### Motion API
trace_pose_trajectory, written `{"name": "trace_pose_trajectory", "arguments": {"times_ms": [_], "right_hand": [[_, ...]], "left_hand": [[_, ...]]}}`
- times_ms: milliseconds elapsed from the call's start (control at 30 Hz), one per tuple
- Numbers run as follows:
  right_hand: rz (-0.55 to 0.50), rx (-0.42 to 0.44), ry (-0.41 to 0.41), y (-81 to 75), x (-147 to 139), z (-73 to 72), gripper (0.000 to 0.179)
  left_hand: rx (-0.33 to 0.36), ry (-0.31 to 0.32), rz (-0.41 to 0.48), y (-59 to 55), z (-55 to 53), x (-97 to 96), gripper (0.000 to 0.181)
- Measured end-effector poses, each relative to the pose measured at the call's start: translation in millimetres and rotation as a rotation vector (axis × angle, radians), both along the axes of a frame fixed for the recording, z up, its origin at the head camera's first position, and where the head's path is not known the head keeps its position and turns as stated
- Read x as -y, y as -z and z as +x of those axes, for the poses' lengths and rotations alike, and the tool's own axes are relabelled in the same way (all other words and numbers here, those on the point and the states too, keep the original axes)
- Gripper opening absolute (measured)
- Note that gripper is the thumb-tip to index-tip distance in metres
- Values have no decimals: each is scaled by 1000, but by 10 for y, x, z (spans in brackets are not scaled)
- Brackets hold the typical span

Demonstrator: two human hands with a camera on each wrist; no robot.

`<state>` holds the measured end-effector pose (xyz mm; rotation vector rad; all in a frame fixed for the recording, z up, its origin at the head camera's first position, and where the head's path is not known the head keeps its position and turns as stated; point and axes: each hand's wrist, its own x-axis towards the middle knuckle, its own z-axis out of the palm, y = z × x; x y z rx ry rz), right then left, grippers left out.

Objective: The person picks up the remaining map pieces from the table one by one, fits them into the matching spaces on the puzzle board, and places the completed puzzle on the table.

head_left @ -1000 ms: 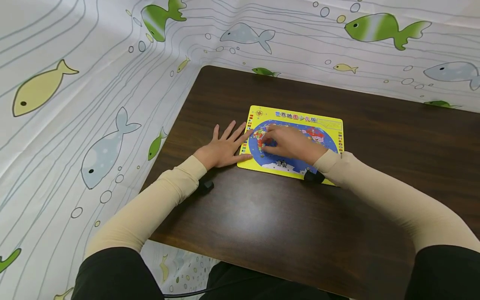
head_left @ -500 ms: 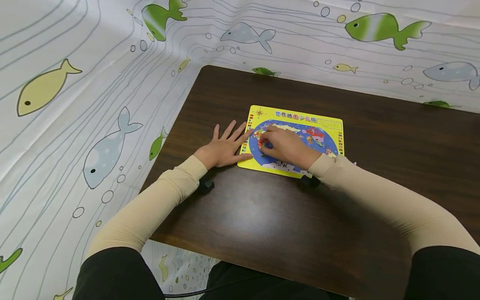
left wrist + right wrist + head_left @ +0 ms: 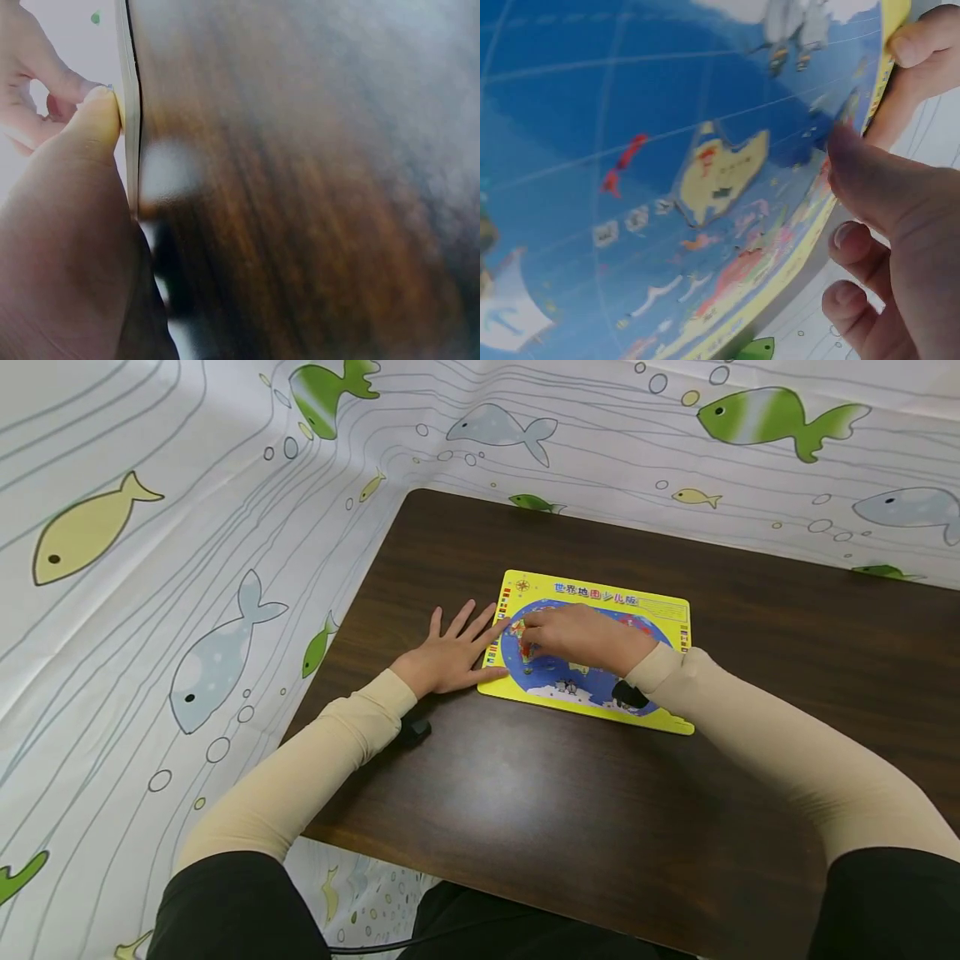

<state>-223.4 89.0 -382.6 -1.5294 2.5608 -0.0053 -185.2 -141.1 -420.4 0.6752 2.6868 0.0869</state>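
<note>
A yellow-bordered children's world map puzzle board (image 3: 660, 718) with a blue oval sea lies on the table. My left hand (image 3: 446, 660) rests with spread fingers across its left edge; the left wrist view shows that thumb (image 3: 94, 127) against the board's rim. Over the map's left part, my right hand (image 3: 581, 635) has curled fingers and pinches a small red and multicoloured puzzle piece (image 3: 527, 650) low on the map. From the right wrist, the thumb (image 3: 862, 172) covers part of this piece (image 3: 849, 111), and a yellow land shape (image 3: 724, 176) shows nearby.
The dark brown wooden table (image 3: 480, 793) extends around the board. A white sheet with printed fish (image 3: 217, 668) hangs along the left and back edges. Black wrist devices (image 3: 416, 731) sit under both wrists, and a black cable (image 3: 420, 941) runs below the table edge.
My right hand first shifts slightly left and down, then back up and right, its fingertips staying over the map's left part. The left hand keeps its place.
</note>
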Motion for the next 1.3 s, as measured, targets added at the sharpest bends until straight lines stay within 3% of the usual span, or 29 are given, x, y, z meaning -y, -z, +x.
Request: {"name": "trace_pose_trajectory", "arguments": {"times_ms": [100, 200, 333, 433, 633, 1033, 1100, 1300], "right_hand": [[-11, 25, 68, 21, 3, 25, 36], [-21, 30, 216, 45, 34, 103, 44], [-20, -33, 368, 82, 84, 213, 59], [-27, -55, 420, 95, 98, 260, 54], [-52, -61, 406, 88, 115, 274, 40], [-65, -138, 303, 82, 78, 283, 41], [-92, -82, 323, 86, 75, 278, 36], [-194, 246, 465, 60, 49, 176, 26]], "left_hand": [[4, 1, 3, 9, 0, -2, 81], [-3, -2, -4, 20, -6, -1, 81], [-6, -5, -13, 35, -8, -6, 82], [3, -5, -6, 37, -4, -6, 82], [-2, -14, -6, 31, 7, 14, 82], [2, -11, 3, 23, 1, 19, 82], [6, -7, 3, 18, 3, 21, 82], [5, -1, -4, 16, 5, 20, 81]]}}
